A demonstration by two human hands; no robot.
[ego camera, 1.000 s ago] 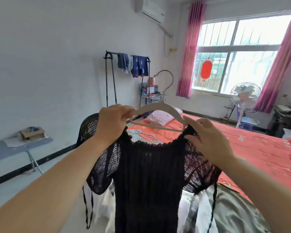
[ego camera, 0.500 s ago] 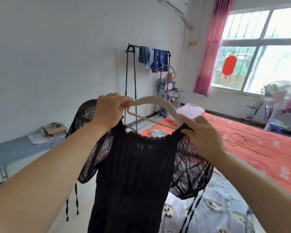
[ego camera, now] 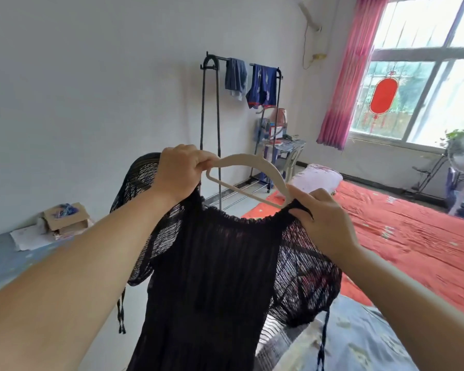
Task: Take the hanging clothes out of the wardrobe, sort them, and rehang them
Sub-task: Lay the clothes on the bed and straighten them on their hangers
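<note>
A person holds a black dress (ego camera: pixel 220 263) up at chest height in front of them, both arms stretched forward. The left hand (ego camera: pixel 181 172) has its fingers curled tightly round the left end of a beige hanger (ego camera: pixel 249 161), with the dress's left shoulder bunched beneath the palm. The right hand (ego camera: pixel 324 220) pinches the gathered neckline of the dress at the hanger's right end, thumb and fingers closed on the fabric. The hanger tilts down to the right, and most of its arch and lower bar stand bare above the neckline. The dress hangs straight down between the arms, its sheer ribbed sleeves puffing out to either side, thin tasselled ties dangling from them. Behind, a black clothes rack (ego camera: pixel 210 103) stands against the white wall, with two blue garments (ego camera: pixel 263 87) draped over its top rail. A bed (ego camera: pixel 413 236) with an orange-red cover fills the right side, a pale pillow (ego camera: pixel 316 178) at its far end and a blue patterned blanket (ego camera: pixel 359 338) at the near corner. On the left a bench (ego camera: pixel 0 258) carries a cardboard box (ego camera: pixel 65 216) and some papers. A pink curtain (ego camera: pixel 354 76) hangs beside the window (ego camera: pixel 426 116).
</note>
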